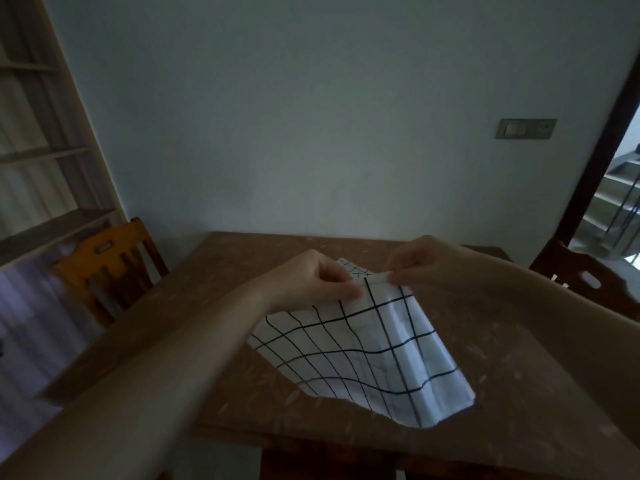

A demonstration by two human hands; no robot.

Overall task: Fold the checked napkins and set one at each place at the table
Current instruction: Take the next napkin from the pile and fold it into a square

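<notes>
A white napkin with a black check pattern (363,348) hangs over the brown wooden table (519,393), its lower part resting on the tabletop. Both hands pinch its top edge, lifted above the table. My left hand (322,282) grips the edge on the left between thumb and fingers. My right hand (422,265) pinches the same edge just to the right. The two hands are almost touching. A further patch of checked cloth (355,270) shows behind my left hand.
An orange wooden chair (110,268) stands at the table's left side, a dark chair (588,282) at the far right. Shelves (45,150) line the left wall. A doorway with stairs (620,209) opens on the right. A plain wall lies behind the table.
</notes>
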